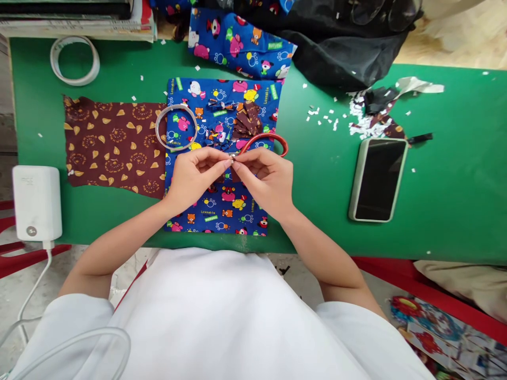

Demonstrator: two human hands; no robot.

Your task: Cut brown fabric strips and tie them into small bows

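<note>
My left hand [198, 177] and my right hand [264, 179] meet over the blue cartoon-print cloth [216, 216], thumbs and forefingers pinched together. Whatever lies between the fingertips is too small to make out. Just beyond my right hand shows the red handle of a pair of scissors [283, 143]; the rest of it is hidden. Past my fingers lie cut brown fabric strips [249, 120] and small bunches of blue fabric strips [219, 138]. A narrow tape roll [158, 126] rests across the blue cloth's left edge and the brown patterned cloth [114, 142].
A wider tape roll [94, 66] and a white power bank [37, 203] with a cable are on the left. On the right are a phone [379, 179] and white paper scraps [366, 124]. Folded blue cloth [237, 45] and a black bag [336, 53] line the back.
</note>
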